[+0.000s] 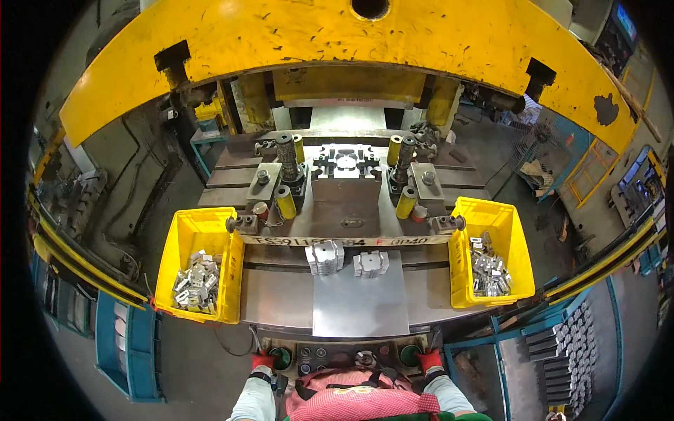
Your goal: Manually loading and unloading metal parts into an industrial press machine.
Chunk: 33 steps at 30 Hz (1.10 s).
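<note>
Both of my hands wear red gloves and sit at the ends of a control panel (335,353) along the press's front edge. My left hand (262,361) is beside a green round button housing (281,358). At the other end, my right hand (430,361) is by a matching green housing (410,355). The fingers are too small and partly hidden to read. Two stacks of flat metal parts, a left stack (324,258) and a right stack (371,264), stand at the top of a smooth metal sheet (361,302). Beyond them, a shaped metal piece (345,163) lies on the die.
A left yellow bin (235,281) and a right yellow bin (522,263) hold small metal pieces. Guide posts, including a dark one (285,158), flank the die. The yellow press ram (295,35) spans overhead. A blue-framed rack (500,365) of metal parts stands at lower right.
</note>
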### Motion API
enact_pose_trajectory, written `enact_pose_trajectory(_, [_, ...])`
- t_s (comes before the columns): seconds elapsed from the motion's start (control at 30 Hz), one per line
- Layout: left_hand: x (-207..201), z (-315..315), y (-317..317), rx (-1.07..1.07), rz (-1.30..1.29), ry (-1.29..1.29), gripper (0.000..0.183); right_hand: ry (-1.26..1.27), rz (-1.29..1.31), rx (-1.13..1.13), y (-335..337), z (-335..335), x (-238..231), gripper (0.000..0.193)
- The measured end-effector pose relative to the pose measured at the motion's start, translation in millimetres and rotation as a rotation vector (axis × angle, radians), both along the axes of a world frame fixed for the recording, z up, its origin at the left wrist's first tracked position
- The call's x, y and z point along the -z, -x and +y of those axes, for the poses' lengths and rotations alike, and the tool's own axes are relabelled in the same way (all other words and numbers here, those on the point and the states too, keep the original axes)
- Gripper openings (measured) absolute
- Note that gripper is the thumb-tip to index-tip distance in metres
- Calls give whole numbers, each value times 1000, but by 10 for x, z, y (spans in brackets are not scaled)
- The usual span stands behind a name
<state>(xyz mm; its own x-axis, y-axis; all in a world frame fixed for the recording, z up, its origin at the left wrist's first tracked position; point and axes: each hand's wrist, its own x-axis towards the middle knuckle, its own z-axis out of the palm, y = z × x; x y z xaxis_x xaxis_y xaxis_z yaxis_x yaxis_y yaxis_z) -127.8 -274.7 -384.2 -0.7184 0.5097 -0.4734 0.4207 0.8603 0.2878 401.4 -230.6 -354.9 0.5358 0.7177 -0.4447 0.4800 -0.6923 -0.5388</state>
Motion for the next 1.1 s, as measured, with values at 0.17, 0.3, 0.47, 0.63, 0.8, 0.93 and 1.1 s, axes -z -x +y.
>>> enact_pose_trajectory(0.17, [-62,131,-81,-129,-254,-102,93,42,-62,20,-167,-68,113,76])
enact_pose_trajectory(0.3, [411,-52,270,-126,-134,-98,79,-27,27,10,-54,-2,213,82])
enact_pose_trajectory(0.47, [60,91,-48,-105,-100,-51,60,-5,80,88,-177,-36,282,81])
enact_pose_trajectory(0.63, [128,39,77,-105,-115,-115,76,4,25,75,-9,-16,-141,77])
enact_pose_trajectory(0.8, [290,-4,122,-98,59,-202,80,15,42,79,42,14,-171,74])
enact_pose_trajectory(0.93, [-203,160,-42,-116,-287,-186,83,-58,69,58,-98,-50,71,73])
enact_pose_trajectory(1.1, [-56,-262,99,-200,-327,-310,55,6,346,50,-119,1,-44,61])
